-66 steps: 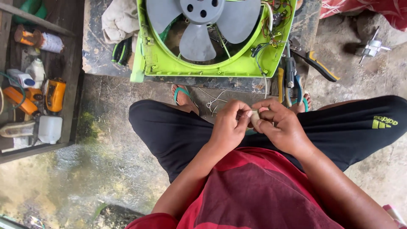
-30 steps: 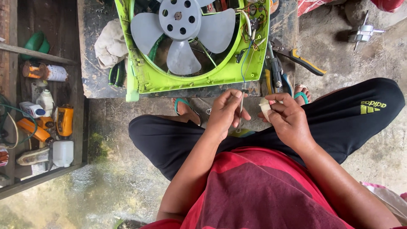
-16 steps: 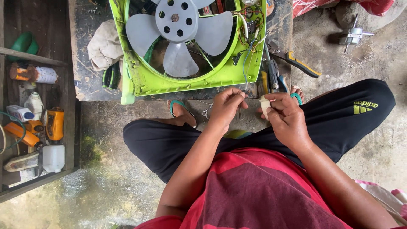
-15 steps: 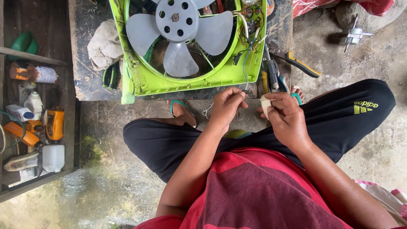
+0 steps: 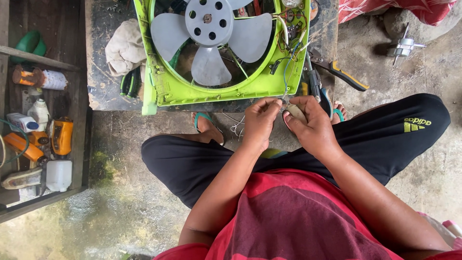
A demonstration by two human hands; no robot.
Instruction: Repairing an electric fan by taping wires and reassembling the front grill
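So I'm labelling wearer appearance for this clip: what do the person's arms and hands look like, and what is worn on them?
Both arms are bare from above the elbow down. The left hand and right hand wear no gloves; no rings, watch or bands show. Short sleeves of a red shirt with a darker maroon panel end at the upper arms.
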